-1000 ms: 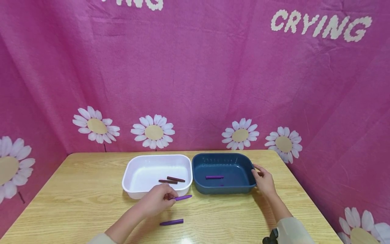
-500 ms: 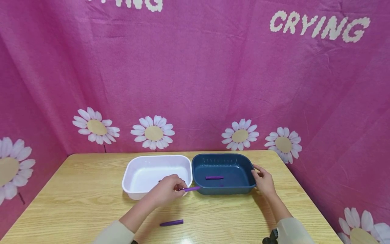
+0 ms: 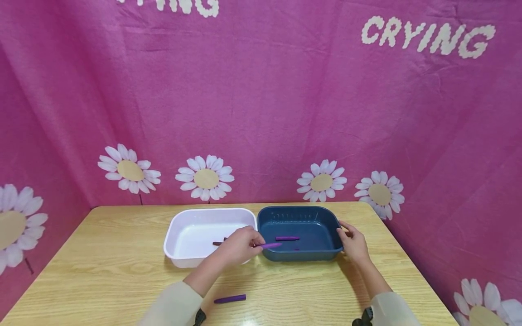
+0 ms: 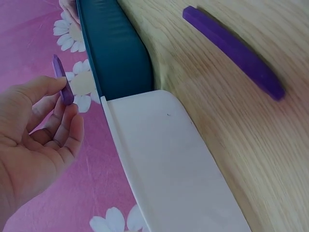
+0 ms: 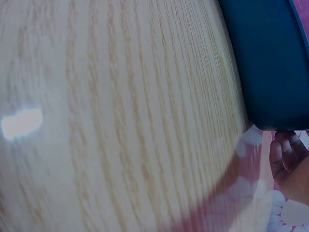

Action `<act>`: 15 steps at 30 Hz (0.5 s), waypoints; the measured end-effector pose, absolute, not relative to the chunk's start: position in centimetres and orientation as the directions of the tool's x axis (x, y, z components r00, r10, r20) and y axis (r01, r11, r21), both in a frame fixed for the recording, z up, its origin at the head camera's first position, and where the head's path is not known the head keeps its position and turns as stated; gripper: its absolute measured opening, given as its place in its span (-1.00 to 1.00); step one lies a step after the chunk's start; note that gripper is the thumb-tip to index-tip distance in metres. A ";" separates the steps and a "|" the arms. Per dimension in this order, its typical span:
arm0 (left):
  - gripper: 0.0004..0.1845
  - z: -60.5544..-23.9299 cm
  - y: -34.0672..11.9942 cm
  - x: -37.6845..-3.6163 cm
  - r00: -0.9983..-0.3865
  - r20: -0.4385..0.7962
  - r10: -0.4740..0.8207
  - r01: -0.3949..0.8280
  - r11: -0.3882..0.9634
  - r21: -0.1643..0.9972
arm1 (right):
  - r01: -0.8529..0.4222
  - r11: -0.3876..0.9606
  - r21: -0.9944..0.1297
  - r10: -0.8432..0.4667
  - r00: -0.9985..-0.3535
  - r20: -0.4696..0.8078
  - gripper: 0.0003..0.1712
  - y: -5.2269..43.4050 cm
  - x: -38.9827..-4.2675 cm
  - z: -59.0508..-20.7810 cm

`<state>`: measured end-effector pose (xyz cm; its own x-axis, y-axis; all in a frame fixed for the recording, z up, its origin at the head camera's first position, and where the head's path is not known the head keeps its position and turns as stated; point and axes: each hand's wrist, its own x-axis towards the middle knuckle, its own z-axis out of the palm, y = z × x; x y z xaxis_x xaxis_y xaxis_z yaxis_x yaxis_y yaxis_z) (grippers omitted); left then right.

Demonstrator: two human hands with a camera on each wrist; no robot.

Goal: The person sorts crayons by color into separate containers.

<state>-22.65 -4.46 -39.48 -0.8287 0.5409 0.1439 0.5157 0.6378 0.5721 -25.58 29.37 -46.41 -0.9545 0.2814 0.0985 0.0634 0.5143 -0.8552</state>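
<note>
My left hand (image 3: 240,246) pinches a purple crayon (image 3: 271,245) and holds it over the near left corner of the dark blue tray (image 3: 334,226). In the left wrist view the same crayon (image 4: 63,87) sticks up from my fingertips (image 4: 70,128). Another purple crayon (image 3: 287,238) lies inside the blue tray. The white tray (image 3: 175,226) to its left holds brown crayons (image 3: 219,243), partly hidden by my hand. My right hand (image 3: 352,242) grips the blue tray's right rim. A third purple crayon (image 3: 230,299) lies on the table near me, also seen as crayon (image 4: 234,50).
The two trays stand side by side, touching, at the back middle of the wooden table (image 3: 102,271). A pink cloth with daisies (image 3: 205,177) hangs behind and to both sides. The blue tray's outer wall (image 5: 270,63) fills the right wrist view's top corner.
My left hand has lifted the purple crayon from the table in front of the white tray and carried it right and back, over the blue tray's edge. The right hand has stayed put.
</note>
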 end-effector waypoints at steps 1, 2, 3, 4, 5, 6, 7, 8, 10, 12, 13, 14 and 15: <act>-0.91 -39.5 -4.3 -22.8 -0.827 0.145 0.543 0.520 0.641 0.565 | 0.063 0.516 -0.854 0.279 -0.955 0.099 -0.54 29.4 -25.6 -46.4; -0.91 -39.5 -4.1 -22.9 -0.827 0.144 0.544 0.521 0.642 0.562 | 0.061 0.517 -0.854 0.278 -0.955 0.100 -0.54 29.4 -25.6 -46.4; -0.90 -39.4 -3.9 -23.1 -0.825 0.143 0.546 0.522 0.641 0.562 | 0.059 0.517 -0.854 0.277 -0.955 0.102 -0.54 29.4 -25.6 -46.4; -0.90 -39.4 -3.7 -23.2 -0.826 0.139 0.546 0.520 0.643 0.562 | 0.057 0.519 -0.853 0.277 -0.955 0.104 -0.54 29.4 -25.6 -46.4; -0.90 -39.4 -3.5 -23.3 -0.825 0.139 0.548 0.521 0.642 0.563 | 0.056 0.520 -0.853 0.275 -0.956 0.105 -0.54 29.5 -25.6 -46.5; -0.89 -39.4 -3.3 -23.5 -0.824 0.139 0.549 0.522 0.642 0.562 | 0.054 0.521 -0.852 0.273 -0.956 0.106 -0.54 29.5 -25.6 -46.5; -0.89 -39.4 -3.1 -23.6 -0.823 0.140 0.551 0.524 0.640 0.563 | 0.053 0.522 -0.851 0.272 -0.956 0.107 -0.54 29.5 -25.6 -46.5; -0.89 -39.4 -2.9 -23.7 -0.822 0.139 0.552 0.524 0.640 0.562 | 0.053 0.525 -0.850 0.272 -0.956 0.107 -0.54 29.5 -25.6 -46.5; -0.88 -39.5 -2.6 -24.0 -0.820 0.142 0.554 0.529 0.640 0.558 | 0.051 0.528 -0.848 0.268 -0.957 0.109 -0.54 29.5 -25.6 -46.5; -0.87 -39.5 -2.2 -24.3 -0.816 0.151 0.559 0.539 0.639 0.549 | 0.047 0.529 -0.847 0.267 -0.957 0.113 -0.54 29.5 -25.6 -46.5; -0.87 -39.6 -2.1 -24.4 -0.813 0.156 0.561 0.545 0.639 0.543 | 0.045 0.528 -0.848 0.267 -0.957 0.115 -0.54 29.5 -25.6 -46.5; -0.87 -39.7 -1.9 -24.6 -0.811 0.160 0.563 0.550 0.639 0.538 | 0.043 0.526 -0.849 0.268 -0.956 0.117 -0.55 29.5 -25.6 -46.6; -0.87 -39.7 -1.7 -24.7 -0.810 0.161 0.564 0.551 0.640 0.536 | 0.042 0.526 -0.850 0.267 -0.957 0.118 -0.55 29.5 -25.6 -46.6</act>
<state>-24.72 -1.70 -39.73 -0.8100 0.5640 0.1606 0.5515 0.6395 0.5356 -25.63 29.51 -46.59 -0.9566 0.2668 0.1175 0.0422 0.5255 -0.8497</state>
